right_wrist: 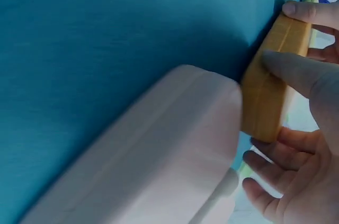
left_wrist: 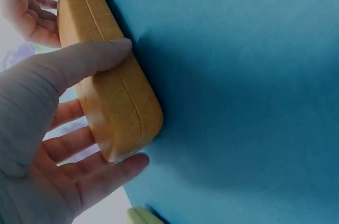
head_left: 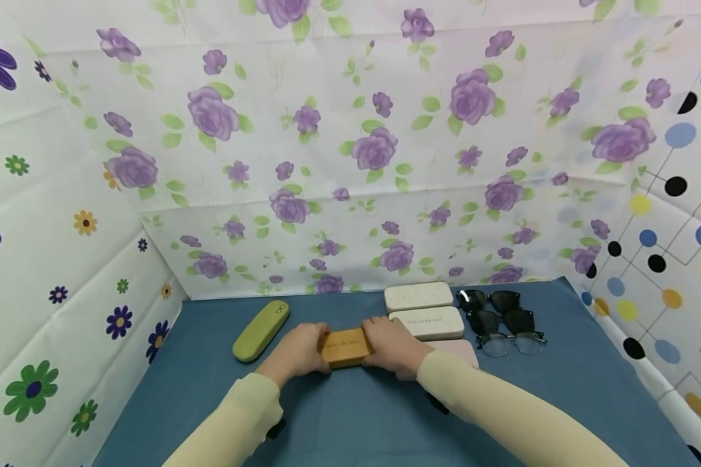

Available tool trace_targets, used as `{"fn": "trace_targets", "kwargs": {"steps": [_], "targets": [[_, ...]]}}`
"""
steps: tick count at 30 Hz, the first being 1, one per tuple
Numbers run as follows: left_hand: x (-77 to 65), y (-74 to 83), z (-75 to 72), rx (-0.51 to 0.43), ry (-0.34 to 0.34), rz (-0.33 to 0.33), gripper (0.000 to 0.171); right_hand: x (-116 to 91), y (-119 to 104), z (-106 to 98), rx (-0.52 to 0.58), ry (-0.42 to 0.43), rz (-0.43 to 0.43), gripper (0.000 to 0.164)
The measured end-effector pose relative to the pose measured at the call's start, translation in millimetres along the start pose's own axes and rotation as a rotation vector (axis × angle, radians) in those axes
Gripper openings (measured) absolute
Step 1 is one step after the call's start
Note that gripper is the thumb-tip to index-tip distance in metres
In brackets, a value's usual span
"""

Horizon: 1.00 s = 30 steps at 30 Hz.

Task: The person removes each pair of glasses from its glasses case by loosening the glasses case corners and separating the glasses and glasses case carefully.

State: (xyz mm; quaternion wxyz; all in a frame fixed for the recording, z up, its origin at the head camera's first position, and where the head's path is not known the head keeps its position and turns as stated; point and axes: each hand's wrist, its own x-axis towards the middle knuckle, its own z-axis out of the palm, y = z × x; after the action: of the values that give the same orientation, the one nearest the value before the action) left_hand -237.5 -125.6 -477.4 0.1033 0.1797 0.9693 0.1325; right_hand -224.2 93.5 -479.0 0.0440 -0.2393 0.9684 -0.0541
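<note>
An orange glasses case [head_left: 346,348] with lettering on its lid lies closed at the middle of the blue table. My left hand [head_left: 301,349] grips its left end, the thumb [left_wrist: 108,54] on the near side across the seam and the fingers [left_wrist: 69,142] around the end and far side. At the other end my right hand [head_left: 390,345] grips it the same way, thumb [right_wrist: 288,68] along the near face. Close beside the right hand sits a pink glasses case [right_wrist: 180,134], partly hidden by that arm in the head view.
Left of my hands lies a green glasses case [head_left: 261,331]. Two white cases, one at the back [head_left: 418,297] and one nearer [head_left: 429,322], lie behind the pink one. Dark sunglasses [head_left: 505,301], a second dark pair [head_left: 518,321] and clear glasses [head_left: 495,346] sit farther right. Flowered sheets hang behind.
</note>
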Motion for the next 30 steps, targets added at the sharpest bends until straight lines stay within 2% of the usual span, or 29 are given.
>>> {"fn": "trace_targets", "kwargs": {"steps": [6,12,16,20,24,30], "targets": [[-23.0,13.6,2.5,-0.025,0.005,0.036,0.07,-31.2,8.4,1.7,0.101,0.065,-0.062,0.071],[-33.1,23.3,4.2,-0.008,-0.01,0.056,0.071,-46.4,13.6,-1.4,0.213,0.067,-0.083,0.071],[-38.6,21.9,6.4,-0.006,-0.026,0.071,0.072,-53.4,9.0,-0.7,0.256,0.055,-0.085,0.071],[-46.3,14.7,6.3,0.01,-0.052,0.095,0.071,-59.4,0.4,5.6,0.207,0.063,-0.126,0.074],[-50.9,8.1,7.0,0.012,-0.061,0.096,0.071,-55.7,-5.5,12.0,0.156,0.07,-0.146,0.073],[-47.1,1.8,10.0,-0.003,-0.013,0.052,0.071,-30.7,-5.9,12.8,0.112,0.069,-0.117,0.066]]}}
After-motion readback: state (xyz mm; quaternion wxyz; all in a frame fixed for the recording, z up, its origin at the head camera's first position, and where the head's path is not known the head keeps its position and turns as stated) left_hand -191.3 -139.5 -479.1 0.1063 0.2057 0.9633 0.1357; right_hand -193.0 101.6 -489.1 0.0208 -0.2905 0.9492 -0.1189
